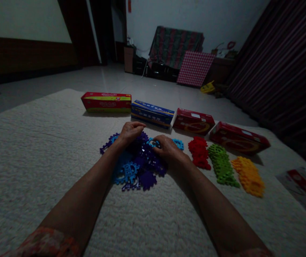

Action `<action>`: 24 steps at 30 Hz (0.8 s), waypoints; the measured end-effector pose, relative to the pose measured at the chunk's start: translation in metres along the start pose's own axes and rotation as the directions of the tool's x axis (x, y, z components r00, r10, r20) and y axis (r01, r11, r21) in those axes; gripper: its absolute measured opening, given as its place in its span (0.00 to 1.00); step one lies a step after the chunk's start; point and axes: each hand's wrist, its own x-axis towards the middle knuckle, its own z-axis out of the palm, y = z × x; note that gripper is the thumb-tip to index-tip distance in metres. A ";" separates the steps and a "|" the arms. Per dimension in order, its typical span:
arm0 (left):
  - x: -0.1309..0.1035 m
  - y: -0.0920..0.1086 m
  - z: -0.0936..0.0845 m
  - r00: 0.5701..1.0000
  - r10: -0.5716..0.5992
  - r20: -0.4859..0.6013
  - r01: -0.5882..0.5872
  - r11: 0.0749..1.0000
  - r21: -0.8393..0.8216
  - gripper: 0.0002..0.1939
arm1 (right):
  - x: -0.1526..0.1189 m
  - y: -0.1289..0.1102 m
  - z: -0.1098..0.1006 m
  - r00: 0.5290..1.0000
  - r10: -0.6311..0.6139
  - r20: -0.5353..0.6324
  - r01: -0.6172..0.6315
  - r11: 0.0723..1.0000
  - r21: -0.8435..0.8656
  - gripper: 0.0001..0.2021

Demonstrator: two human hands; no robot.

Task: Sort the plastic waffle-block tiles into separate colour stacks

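A mixed pile of purple interlocking plastic tiles (148, 179) and light blue interlocking tiles (127, 172) lies on the mat in front of me. Over the far side of the pile is my left hand (131, 132), its fingers curled together; whatever they may hold is hidden. My right hand (167, 147) pinches a light blue tile (153, 142) at the pile's right edge. Just beyond that hand, another light blue tile (178, 144) shows. To the right, similar tiles lie in separate rows by colour: red tiles (199, 152), green tiles (222, 165) and yellow tiles (248, 176).
Behind the tiles stand a red and yellow-green box (106, 102), a blue box (152, 114) and two dark red boxes (194, 121) (238, 138). A pale quilted mat (48, 150) covers the floor. A printed package (304, 189) lies at far right, near a dark curtain (281, 67).
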 end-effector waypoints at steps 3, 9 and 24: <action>-0.001 0.000 0.000 1.000 0.016 0.008 -0.016 1.000 -0.002 0.13 | -0.001 0.001 0.004 0.999 -0.013 -0.032 0.014 1.000 0.026 0.14; -0.003 0.005 0.001 1.000 0.004 -0.015 -0.005 1.000 -0.025 0.12 | -0.002 0.010 -0.033 0.998 0.064 -0.011 -0.064 0.997 -0.034 0.23; -0.002 0.005 -0.003 1.000 0.010 -0.019 -0.010 0.999 -0.037 0.15 | -0.015 0.049 -0.072 0.957 0.282 0.062 -0.246 0.907 -0.341 0.36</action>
